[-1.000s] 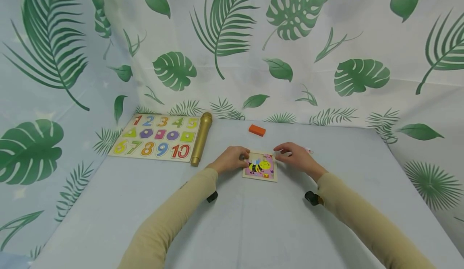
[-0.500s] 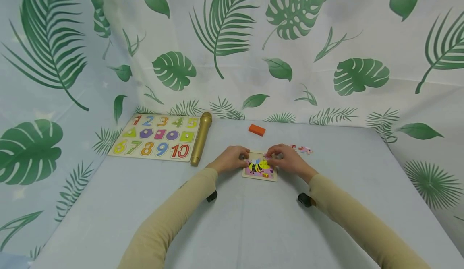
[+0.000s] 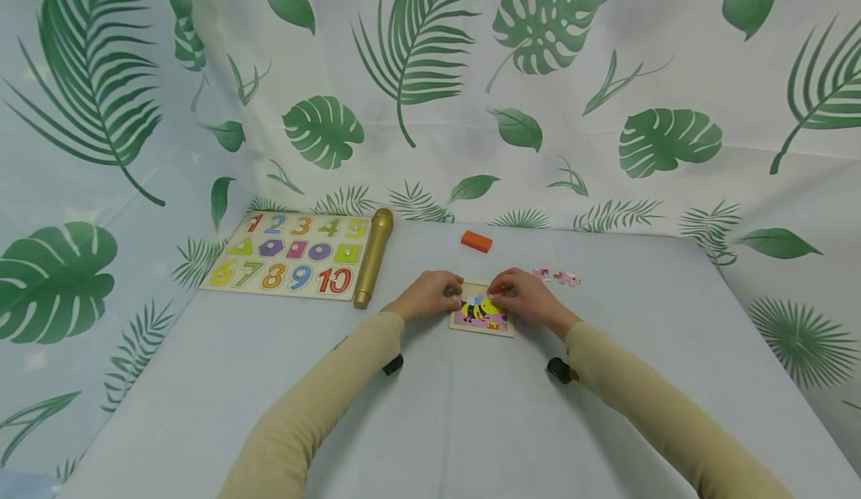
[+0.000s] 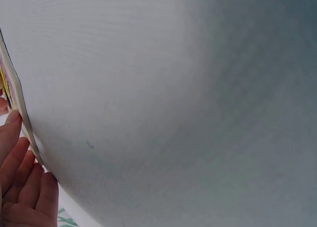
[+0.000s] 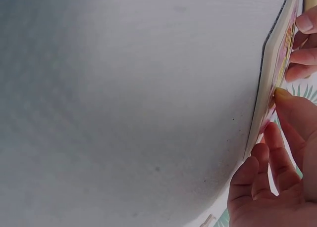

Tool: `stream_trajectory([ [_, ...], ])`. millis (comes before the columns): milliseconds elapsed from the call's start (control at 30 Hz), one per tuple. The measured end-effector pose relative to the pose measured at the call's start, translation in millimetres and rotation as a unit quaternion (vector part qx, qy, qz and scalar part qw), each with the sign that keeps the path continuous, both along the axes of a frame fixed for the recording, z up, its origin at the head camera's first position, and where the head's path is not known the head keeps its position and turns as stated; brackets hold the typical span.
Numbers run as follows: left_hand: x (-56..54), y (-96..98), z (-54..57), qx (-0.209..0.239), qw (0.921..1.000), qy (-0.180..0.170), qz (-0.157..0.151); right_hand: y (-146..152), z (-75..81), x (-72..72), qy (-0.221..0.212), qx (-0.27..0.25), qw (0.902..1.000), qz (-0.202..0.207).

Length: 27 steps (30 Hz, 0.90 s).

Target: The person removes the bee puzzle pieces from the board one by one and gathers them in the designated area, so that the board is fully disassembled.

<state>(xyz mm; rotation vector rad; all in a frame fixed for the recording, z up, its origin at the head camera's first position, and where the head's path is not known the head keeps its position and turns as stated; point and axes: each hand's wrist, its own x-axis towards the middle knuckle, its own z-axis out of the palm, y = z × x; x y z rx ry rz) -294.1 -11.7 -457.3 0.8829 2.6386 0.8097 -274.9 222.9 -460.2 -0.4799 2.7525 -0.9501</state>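
Observation:
A small square wooden jigsaw puzzle (image 3: 476, 327) with a yellow and black bee on pink lies on the table in the head view. Bare wood shows at its upper left. My left hand (image 3: 428, 293) grips the puzzle's left edge between thumb and fingers. My right hand (image 3: 531, 297) is over the upper right part, thumb and forefinger pinched close together on a puzzle piece that they mostly hide. In the right wrist view the thumb (image 5: 292, 108) lies on the picture side, with the other fingers around the far edge.
Two loose pink puzzle pieces (image 3: 567, 279) lie beyond the right hand. An orange block (image 3: 476, 241) is behind the puzzle. To the left are a number-and-shape board (image 3: 285, 254) and a gold microphone-like stick (image 3: 373, 260). Leaf-printed cloth (image 3: 430, 163) rises behind.
My right hand has moved left from the puzzle's right edge onto its upper right part, uncovering loose pieces behind it. My left hand has stayed at the left edge.

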Motion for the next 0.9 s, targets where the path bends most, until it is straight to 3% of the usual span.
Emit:
stream_trajectory([
  [633, -0.4, 0.9, 0.3, -0.007, 1.0, -0.005, 0.002, -5.2, 3.8, 0.1, -0.025, 0.01, 0.9993, -0.025],
  [900, -1.7, 1.1, -1.3, -0.005, 0.9999, -0.011, 0.005, -7.2, 4.5, -0.4, -0.013, 0.017, 0.9993, -0.032],
])
